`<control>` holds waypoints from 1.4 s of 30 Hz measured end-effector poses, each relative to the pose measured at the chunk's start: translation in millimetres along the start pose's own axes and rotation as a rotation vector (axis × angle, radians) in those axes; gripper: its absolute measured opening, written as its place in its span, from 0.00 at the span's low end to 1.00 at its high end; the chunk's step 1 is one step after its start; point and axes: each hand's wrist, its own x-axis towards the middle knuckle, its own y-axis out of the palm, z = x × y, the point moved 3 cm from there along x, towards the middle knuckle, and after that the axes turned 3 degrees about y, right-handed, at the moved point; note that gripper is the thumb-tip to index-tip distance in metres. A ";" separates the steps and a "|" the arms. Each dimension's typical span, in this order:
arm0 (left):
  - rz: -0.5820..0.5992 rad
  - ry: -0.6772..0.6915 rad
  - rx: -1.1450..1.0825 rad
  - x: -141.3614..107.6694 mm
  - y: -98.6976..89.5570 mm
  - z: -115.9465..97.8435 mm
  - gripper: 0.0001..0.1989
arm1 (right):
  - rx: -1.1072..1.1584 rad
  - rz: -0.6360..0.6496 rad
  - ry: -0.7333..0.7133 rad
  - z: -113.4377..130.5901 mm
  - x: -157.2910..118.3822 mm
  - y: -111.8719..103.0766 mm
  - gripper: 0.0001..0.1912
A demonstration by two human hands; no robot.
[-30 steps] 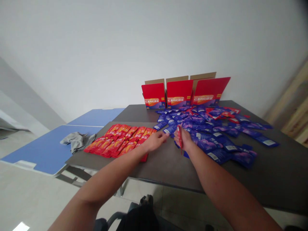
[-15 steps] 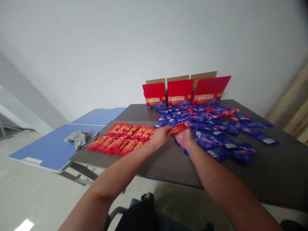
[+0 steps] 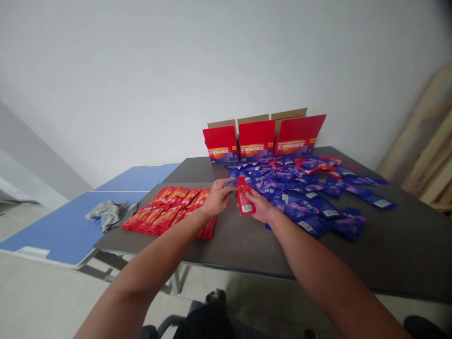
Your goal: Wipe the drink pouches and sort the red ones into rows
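Note:
A red pouch stands upright in my right hand, its barcode side towards me and its narrow neck upward. The right thumb lies over its right edge. My left hand is just left of the pouch, with finger and thumb apart and their tips at the pouch's upper left edge. To the left, red pouches lie in overlapping rows on the dark table. Under and beyond my right hand spreads a loose pile of blue-purple pouches.
Three red open-topped cartons stand along the back by the wall. A few red pouches lie among the blue ones. A grey cloth rests on the blue table at left. Wooden frames lean at the far right.
The red pouch has turned from lying flat between both hands to upright, barcode facing me. My left hand has shifted left and its fingers have loosened from the pouch. The view has swung slightly right.

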 end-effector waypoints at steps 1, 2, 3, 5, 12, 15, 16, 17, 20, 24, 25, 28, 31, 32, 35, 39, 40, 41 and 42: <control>-0.026 -0.046 -0.039 2.6 -1.9 -1.4 0.18 | -0.015 -0.023 0.005 0.5 0.0 0.3 0.20; -0.051 -0.115 -0.088 5.4 -3.4 -3.1 0.17 | -0.026 -0.054 0.001 1.3 -0.2 0.6 0.18; -0.066 -0.207 -0.146 8.2 -3.8 -5.0 0.15 | -0.032 -0.091 -0.012 2.5 -0.5 0.7 0.16; -0.021 -0.420 -0.283 12.1 -0.2 -9.8 0.14 | -0.032 -0.158 -0.044 4.8 -1.2 0.8 0.12; 0.303 -0.971 -1.055 8.8 19.3 -28.3 0.26 | -0.082 -0.278 -0.193 5.4 6.1 -7.9 0.18; 0.561 -1.151 -1.401 7.5 20.6 -30.2 0.32 | -0.178 -0.337 -0.374 7.8 10.6 -17.1 0.21; 0.639 -1.180 -1.449 8.1 20.0 -29.6 0.33 | -0.234 -0.363 -0.444 9.6 11.2 -19.9 0.21; 0.702 -1.198 -1.474 9.1 19.4 -28.5 0.34 | -0.303 -0.389 -0.520 11.9 11.1 -21.9 0.21; 0.795 -1.225 -1.477 14.0 18.7 -23.5 0.37 | -0.542 -0.413 -0.726 19.0 8.0 -22.4 0.18; 0.757 -1.207 -1.385 20.9 15.8 -15.4 0.29 | -0.761 -0.306 -0.760 20.1 3.3 -15.2 0.16; 0.751 -1.171 -1.353 22.1 14.3 -14.1 0.26 | -0.787 -0.280 -0.751 19.5 1.9 -13.2 0.16; 0.762 -1.035 -1.217 22.7 10.3 -13.3 0.21 | -0.821 -0.195 -0.696 16.4 -1.1 -8.0 0.15; 0.765 -0.953 -1.036 19.6 10.4 -16.0 0.21 | -0.795 -0.136 -0.653 14.4 -1.5 -6.3 0.15; 0.749 -0.931 -0.977 18.9 10.7 -16.6 0.20 | -0.772 -0.140 -0.654 14.6 -1.2 -7.1 0.16; 0.638 -0.858 -0.806 19.6 6.2 -11.9 0.18 | -0.695 -0.231 -0.711 17.9 -0.8 -13.1 0.18; 0.482 -0.806 -0.609 20.0 -24.7 20.9 0.18 | -0.695 -0.294 -0.767 20.8 -0.9 -18.0 0.16; 0.443 -0.824 -0.563 18.1 -36.6 33.8 0.18 | -0.705 -0.283 -0.766 20.8 -0.7 -17.8 0.15; 0.404 -0.852 -0.509 14.8 -49.3 47.7 0.18 | -0.715 -0.272 -0.762 20.7 -0.6 -17.5 0.15; 0.369 -0.873 -0.443 10.5 -62.2 61.5 0.19 | -0.722 -0.265 -0.757 20.6 -0.4 -17.1 0.15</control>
